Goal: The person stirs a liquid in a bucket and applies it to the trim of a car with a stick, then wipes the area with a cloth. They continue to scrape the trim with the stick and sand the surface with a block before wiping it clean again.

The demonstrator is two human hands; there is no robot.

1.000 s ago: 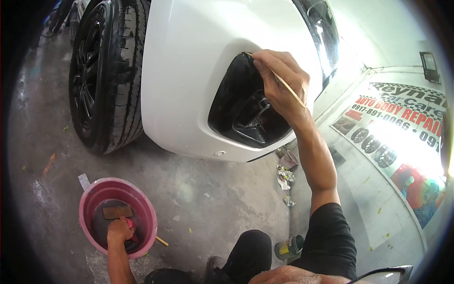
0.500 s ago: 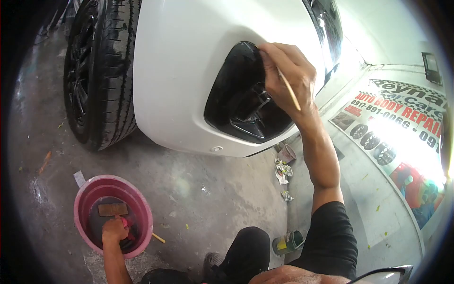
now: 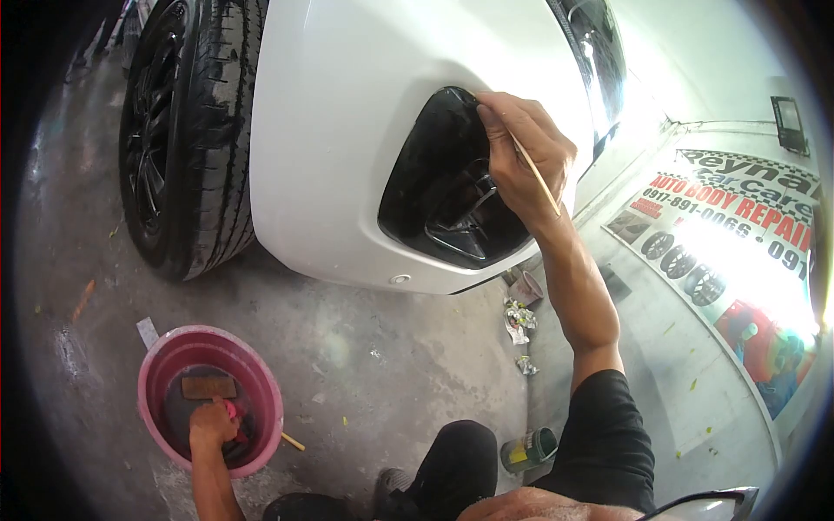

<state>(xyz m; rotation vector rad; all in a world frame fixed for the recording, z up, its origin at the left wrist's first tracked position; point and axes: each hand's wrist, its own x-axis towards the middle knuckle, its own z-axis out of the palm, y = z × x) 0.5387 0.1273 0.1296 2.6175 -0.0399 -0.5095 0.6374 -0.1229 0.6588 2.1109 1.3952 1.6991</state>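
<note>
In my right hand (image 3: 532,161) is a thin wooden stick (image 3: 537,176), pinched between thumb and fingers like a pencil. Its tip end, hidden by my fingertips, is at the upper right edge of the glossy black bumper insert (image 3: 430,156). White bumper paint (image 3: 330,139) surrounds that insert. Low on the left, my left hand (image 3: 213,423) reaches into a pink basin (image 3: 149,395), fingers curled around something pinkish-red that is mostly covered. Just beyond those fingers a brown rectangular block (image 3: 208,387) lies in the basin, which seems to hold dark water.
A black tyre (image 3: 213,139) stands left of the bumper. On the concrete floor are a yellowish stick (image 3: 294,441) beside the basin, a can (image 3: 530,450) near my knee, and crumpled scraps (image 3: 519,321) by the wall. A printed banner (image 3: 721,234) covers the right wall.
The view has shifted slightly. My right hand stays at the insert's upper edge, with the stick turned a little and more of it showing. My left hand remains in the basin.
</note>
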